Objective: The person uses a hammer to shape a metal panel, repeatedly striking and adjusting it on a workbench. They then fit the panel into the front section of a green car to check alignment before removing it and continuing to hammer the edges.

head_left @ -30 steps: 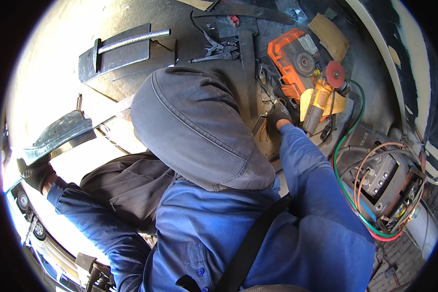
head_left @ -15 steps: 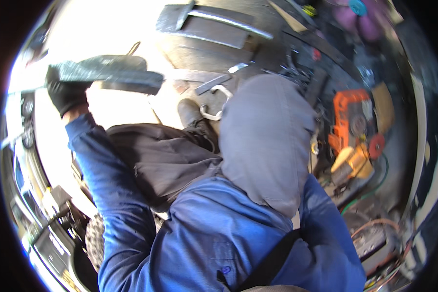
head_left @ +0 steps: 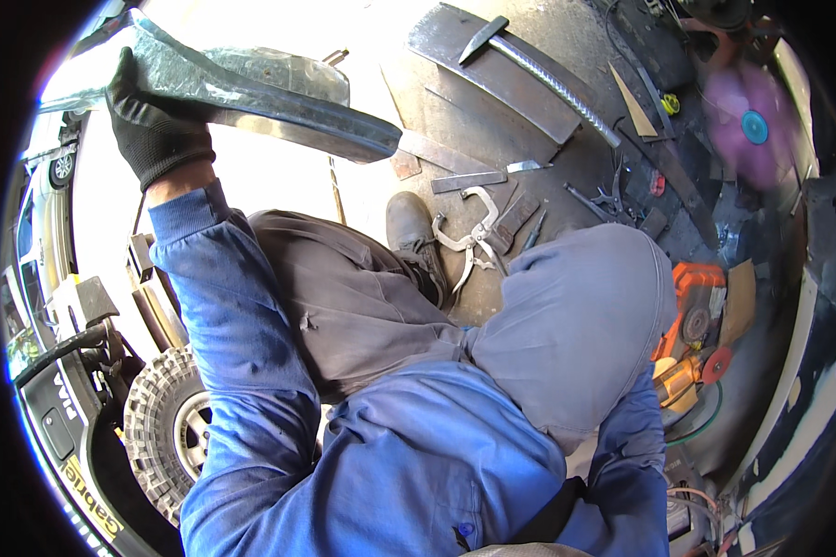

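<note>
My left hand (head_left: pixel 158 130), in a black glove, grips a long bent sheet-metal panel (head_left: pixel 269 84) held raised at the upper left, its thumb up against the metal. My right hand is hidden behind my grey-trousered knee (head_left: pixel 576 316); only the blue sleeve (head_left: pixel 636 436) shows. Beyond my boot (head_left: pixel 409 227) lie a silver locking C-clamp (head_left: pixel 474 243), flat metal strips (head_left: pixel 464 182) and a curved dark plate (head_left: pixel 437 42) with a hammer (head_left: pixel 548 84) across it.
An orange tool case (head_left: pixel 692 278) and a yellow angle grinder (head_left: pixel 673 381) lie at the right, with hoses below. A pink fan (head_left: pixel 748 125) stands upper right. A knobbly tyre (head_left: pixel 158 436) and a vehicle (head_left: pixel 56 399) are at the lower left.
The view has swung left. My left hand has lifted the panel higher. My right hand, earlier among the tools by the grinder, has dropped out of sight behind my knee.
</note>
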Demonstrator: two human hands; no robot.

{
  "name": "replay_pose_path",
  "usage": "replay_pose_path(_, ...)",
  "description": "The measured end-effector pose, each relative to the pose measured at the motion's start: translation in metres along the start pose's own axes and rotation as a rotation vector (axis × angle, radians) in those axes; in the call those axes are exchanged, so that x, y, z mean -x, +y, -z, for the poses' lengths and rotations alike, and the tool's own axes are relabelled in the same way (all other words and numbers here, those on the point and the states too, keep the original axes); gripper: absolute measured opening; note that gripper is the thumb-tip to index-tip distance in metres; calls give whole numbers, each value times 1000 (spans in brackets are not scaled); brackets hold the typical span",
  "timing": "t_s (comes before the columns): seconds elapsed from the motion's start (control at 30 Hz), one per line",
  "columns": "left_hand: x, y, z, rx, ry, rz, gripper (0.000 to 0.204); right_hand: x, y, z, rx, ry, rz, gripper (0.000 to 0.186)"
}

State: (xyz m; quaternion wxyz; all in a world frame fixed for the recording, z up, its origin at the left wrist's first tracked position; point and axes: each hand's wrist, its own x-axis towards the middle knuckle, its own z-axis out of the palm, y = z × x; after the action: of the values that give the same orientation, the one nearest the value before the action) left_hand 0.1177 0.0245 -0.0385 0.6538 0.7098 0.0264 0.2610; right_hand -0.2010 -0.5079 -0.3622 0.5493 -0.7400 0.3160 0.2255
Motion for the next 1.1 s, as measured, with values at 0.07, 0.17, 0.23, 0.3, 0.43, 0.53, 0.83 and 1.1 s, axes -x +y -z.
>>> replay_pose_path(0.07, -1, -2, 11, -93, -8, -122, 42, 5, -43, 18, -78, -5, 62, 38)
replay_pose_path(0.17, 5, -2, 28, -285, 42, -277, 33, 19, -122, 44, -119, -8, 188, 36)
replay_pose_path(0.23, 10, -2, 37, -195, 54, -246, 36, 35, -188, 61, -87, 19, 305, 35)
replay_pose_path(0.3, 13, 4, 46, -477, 54, -356, 42, 59, -259, 67, 22, 83, 400, 37)
replay_pose_path(0.43, 19, 9, 57, -150, 90, -255, 48, 116, -375, 40, 389, 268, 627, 41)
replay_pose_path(0.53, 21, 15, 70, -1153, 184, -925, 45, 134, -412, 2, 536, 104, 963, 40)
replay_pose_path(0.83, 25, 3, 89, -482, 69, -475, 37, 59, -362, 20, 513, 93, 660, 31)
replay_pose_path(1.1, 25, 3, 79, -830, 1, -645, 40, 38, -341, 62, 427, 57, 658, 30)
